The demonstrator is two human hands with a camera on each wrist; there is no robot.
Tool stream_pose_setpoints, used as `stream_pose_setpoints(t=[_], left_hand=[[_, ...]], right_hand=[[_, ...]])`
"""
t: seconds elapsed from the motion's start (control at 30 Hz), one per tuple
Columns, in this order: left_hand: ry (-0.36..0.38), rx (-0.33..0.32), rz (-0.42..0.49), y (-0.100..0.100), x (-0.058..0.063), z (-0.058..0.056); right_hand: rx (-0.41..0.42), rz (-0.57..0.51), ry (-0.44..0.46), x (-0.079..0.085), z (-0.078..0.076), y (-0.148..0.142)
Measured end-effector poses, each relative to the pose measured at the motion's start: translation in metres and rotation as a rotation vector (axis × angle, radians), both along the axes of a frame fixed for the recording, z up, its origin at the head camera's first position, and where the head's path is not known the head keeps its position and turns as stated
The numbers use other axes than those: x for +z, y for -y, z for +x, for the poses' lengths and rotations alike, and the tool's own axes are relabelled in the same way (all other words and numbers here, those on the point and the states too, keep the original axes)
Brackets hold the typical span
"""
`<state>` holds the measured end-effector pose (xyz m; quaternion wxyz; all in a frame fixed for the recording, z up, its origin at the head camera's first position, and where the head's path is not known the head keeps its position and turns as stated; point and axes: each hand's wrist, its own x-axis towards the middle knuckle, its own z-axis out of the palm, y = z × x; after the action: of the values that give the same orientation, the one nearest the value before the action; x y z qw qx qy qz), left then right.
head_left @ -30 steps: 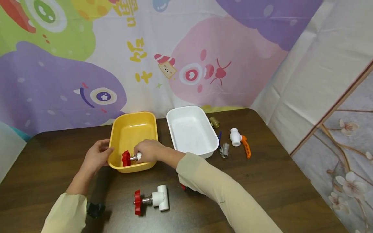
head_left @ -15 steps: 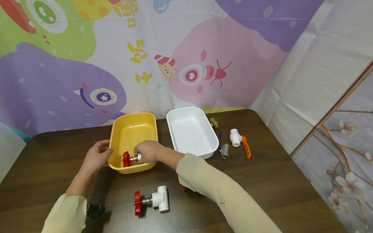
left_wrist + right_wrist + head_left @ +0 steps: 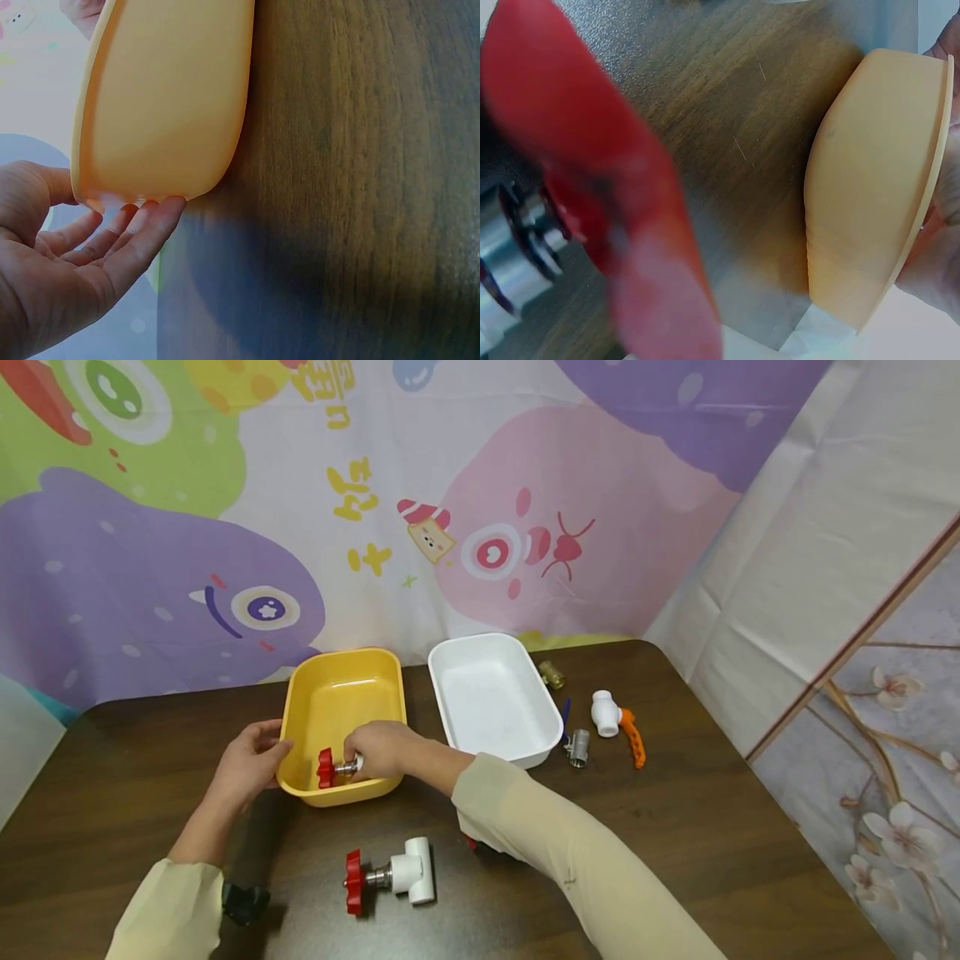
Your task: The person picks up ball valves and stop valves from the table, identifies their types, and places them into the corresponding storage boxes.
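Note:
In the head view my right hand point(image 3: 381, 748) reaches into the yellow tray point(image 3: 341, 662), its fingers pinching the white end of a valve with a red handwheel point(image 3: 326, 768) low inside. Part of the white body is hidden by the fingers. My left hand point(image 3: 250, 758) holds the tray's left side. In the left wrist view, the left thumb is at the tray's rim and the fingers point(image 3: 146, 247) touch its outer wall. A second white tee-shaped valve with a red handwheel point(image 3: 354, 882) lies on the table in front of the tray.
Right of the yellow tray stands a white tray point(image 3: 491, 702). Beyond it lie a brass fitting point(image 3: 552, 674), a steel valve point(image 3: 578, 748) with a blue lever and a white valve with an orange lever point(image 3: 633, 739). A red handle point(image 3: 592, 150) looms close in the right wrist view.
Both hands and the trays stay in place. Slightly less of the held valve's white end shows beside the right fingers.

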<state>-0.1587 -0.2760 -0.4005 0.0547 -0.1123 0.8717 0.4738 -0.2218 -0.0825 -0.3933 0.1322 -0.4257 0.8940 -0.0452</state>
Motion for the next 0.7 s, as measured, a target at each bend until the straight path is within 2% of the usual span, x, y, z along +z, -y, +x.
stream_pose_setpoints(t=[0.43, 0.7], left_hand=[[0.032, 0.006, -0.011, -0.0014, 0.0002, -0.0005], [0.048, 0.009, -0.005, -0.0017, 0.0009, -0.0008]], right_hand=[[0.006, 0.006, 0.008, -0.0009, -0.0025, 0.0003], [0.01, -0.022, 0.043, 0.0042, -0.0029, -0.0008]])
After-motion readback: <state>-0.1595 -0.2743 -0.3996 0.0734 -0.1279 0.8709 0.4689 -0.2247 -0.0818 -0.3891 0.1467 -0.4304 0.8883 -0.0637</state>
